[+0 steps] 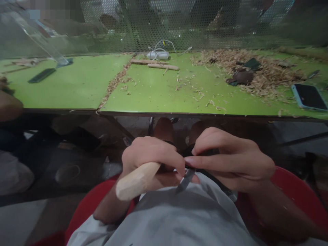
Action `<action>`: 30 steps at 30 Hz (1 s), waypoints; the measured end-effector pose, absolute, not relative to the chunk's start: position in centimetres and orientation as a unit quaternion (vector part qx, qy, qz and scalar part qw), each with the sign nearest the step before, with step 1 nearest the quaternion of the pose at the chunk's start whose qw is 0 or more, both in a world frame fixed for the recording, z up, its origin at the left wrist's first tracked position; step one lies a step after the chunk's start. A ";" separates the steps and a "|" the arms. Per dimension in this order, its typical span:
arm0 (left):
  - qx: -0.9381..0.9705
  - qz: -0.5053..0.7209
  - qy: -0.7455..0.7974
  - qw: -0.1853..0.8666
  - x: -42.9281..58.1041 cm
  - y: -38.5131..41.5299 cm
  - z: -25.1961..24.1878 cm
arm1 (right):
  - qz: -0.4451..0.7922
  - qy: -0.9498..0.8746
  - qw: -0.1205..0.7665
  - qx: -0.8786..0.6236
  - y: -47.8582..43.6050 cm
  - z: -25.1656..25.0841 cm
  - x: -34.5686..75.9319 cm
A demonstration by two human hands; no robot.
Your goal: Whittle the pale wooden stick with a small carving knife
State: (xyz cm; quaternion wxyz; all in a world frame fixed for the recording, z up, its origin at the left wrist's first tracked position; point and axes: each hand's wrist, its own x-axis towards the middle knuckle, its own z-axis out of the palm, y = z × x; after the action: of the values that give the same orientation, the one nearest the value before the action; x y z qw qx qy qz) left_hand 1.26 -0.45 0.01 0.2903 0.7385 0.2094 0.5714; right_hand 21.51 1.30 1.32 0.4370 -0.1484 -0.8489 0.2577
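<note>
With left hand fingers clamped on the wooden stick and right hand pinching the knife blade at 3 o'clock, a slip could nick the left fingers.

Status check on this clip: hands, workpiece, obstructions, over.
Left hand shut on pale rounded wooden stick. Right hand shut on dark-handled carving knife, blade beside the stick. Nothing between the hands; wood shavings up on green table.
</note>
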 end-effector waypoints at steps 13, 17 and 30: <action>0.742 0.554 0.202 0.318 1.2 -0.2 -0.1 | 0.259 -0.847 0.431 -0.173 1.0 1.8 21.4; 0.738 0.565 0.207 0.306 1.3 -0.3 -0.1 | 0.239 -0.853 0.428 -0.179 1.1 1.4 21.8; 0.749 0.560 0.240 0.259 1.2 -0.3 0.3 | 0.238 -0.847 0.434 -0.194 0.8 1.5 21.4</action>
State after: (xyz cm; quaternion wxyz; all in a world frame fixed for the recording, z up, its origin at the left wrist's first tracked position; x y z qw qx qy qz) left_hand 1.18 -0.27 0.34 0.2591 0.7495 0.2398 0.5600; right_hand 21.42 0.77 1.45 0.4345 -0.1943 -0.8466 0.2384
